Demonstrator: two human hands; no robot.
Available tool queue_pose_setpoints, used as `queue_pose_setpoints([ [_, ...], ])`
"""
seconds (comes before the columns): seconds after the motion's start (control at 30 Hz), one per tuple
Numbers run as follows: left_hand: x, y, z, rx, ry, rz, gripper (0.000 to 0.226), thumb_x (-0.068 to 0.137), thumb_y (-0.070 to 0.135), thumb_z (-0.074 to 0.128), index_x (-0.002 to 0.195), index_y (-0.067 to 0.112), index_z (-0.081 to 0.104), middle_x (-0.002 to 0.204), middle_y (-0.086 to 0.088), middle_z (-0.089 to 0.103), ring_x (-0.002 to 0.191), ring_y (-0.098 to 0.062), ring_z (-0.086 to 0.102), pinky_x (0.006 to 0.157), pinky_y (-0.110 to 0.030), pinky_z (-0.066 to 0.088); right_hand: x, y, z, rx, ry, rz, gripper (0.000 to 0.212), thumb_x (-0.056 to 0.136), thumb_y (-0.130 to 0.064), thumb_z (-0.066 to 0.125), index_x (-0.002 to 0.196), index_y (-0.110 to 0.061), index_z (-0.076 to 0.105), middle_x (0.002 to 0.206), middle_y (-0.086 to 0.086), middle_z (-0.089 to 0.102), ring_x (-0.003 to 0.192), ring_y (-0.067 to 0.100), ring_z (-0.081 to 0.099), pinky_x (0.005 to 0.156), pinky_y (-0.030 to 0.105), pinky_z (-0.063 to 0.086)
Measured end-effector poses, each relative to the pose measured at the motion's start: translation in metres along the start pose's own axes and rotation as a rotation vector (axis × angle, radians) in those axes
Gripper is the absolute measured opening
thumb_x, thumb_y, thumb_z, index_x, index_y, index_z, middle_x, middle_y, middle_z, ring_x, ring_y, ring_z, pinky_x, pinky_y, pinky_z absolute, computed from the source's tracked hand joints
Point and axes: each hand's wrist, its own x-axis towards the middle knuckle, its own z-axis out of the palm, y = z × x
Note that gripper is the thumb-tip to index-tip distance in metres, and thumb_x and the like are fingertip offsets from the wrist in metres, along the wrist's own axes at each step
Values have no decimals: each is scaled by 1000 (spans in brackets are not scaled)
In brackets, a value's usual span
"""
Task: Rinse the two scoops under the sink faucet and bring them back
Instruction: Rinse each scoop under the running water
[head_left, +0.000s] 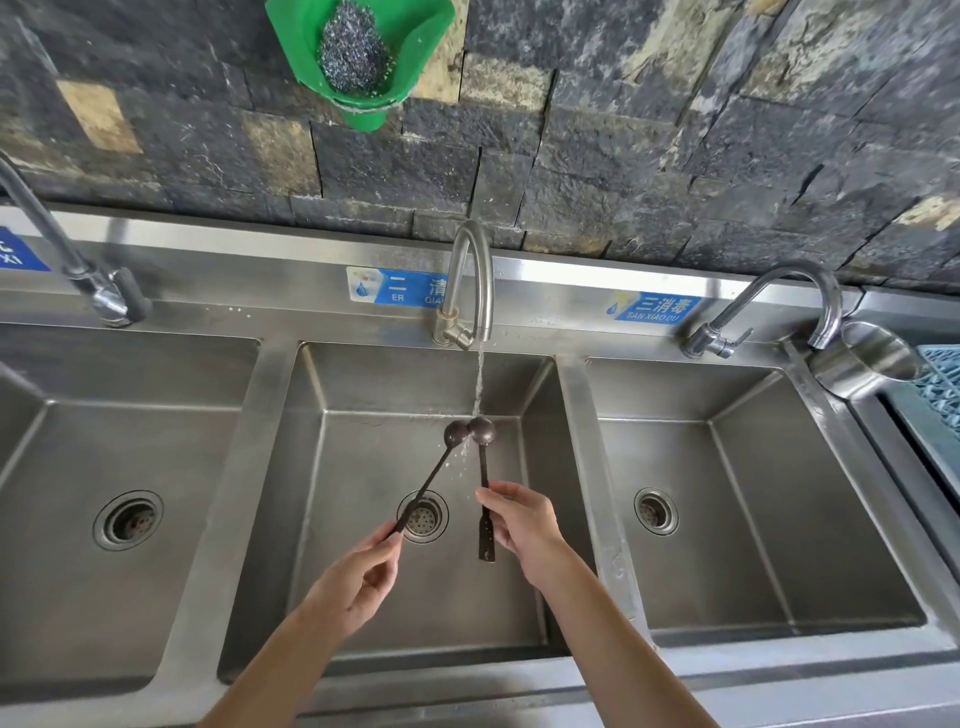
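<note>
Scoops are both up under the running water from the middle faucet (470, 280), heads touching side by side over the middle sink basin (363, 597): left scoop (456, 432) angled, right scoop (482, 429) more or less straight. Left hand (353, 582) has its grip pinched shut on the tail end of the left one's handle, and the right hand (524, 525) is closed around the right handle partway down. Green holder (311, 47) with a steel scrubber (353, 49) hangs on the stone wall above.
</note>
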Motion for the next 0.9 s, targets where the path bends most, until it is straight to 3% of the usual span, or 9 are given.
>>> queue_pose_setpoints([
  [0.13,1,-6,-5,-77,45,-26,23,89,-7,62,112,-5,67,106,-16,69,93,-15,64,68,-21,61,-2,5,4,34,-46,8,17,92,-13,76,106,-3,77,80,5,77,55,8,60,47,18,43],
  [0.3,-3,-10,-3,-132,40,-31,29,75,-3,71,103,-10,66,97,-21,75,101,-22,67,68,-27,63,-5,10,3,25,-51,28,14,96,-12,70,105,-5,79,92,7,82,65,7,67,60,20,51],
  [0.47,-5,-10,-3,-118,67,-12,21,94,9,64,104,-9,65,96,-22,76,75,-23,78,66,-29,64,-8,15,-3,16,-25,27,11,95,-13,72,92,-12,82,96,11,82,67,8,66,59,20,53],
  [0.57,-6,-9,-3,1,71,18,21,92,8,67,104,-10,67,94,-21,77,76,-21,78,71,-29,63,-11,19,-6,35,-20,27,12,94,-12,73,89,-10,83,86,10,78,54,6,60,54,20,50],
  [0.67,-8,-9,-4,126,86,36,23,85,1,73,102,-14,69,98,-23,76,81,-22,77,66,-27,64,-16,23,-10,48,-4,28,10,95,-11,72,97,-6,82,83,7,77,46,2,59,48,18,48],
  [0.9,-21,-16,8,577,27,145,15,81,-1,77,96,-3,78,100,-25,77,93,-30,77,72,-22,62,-30,32,-31,85,50,4,11,96,-11,71,100,-7,81,79,4,77,56,6,62,54,19,53],
])
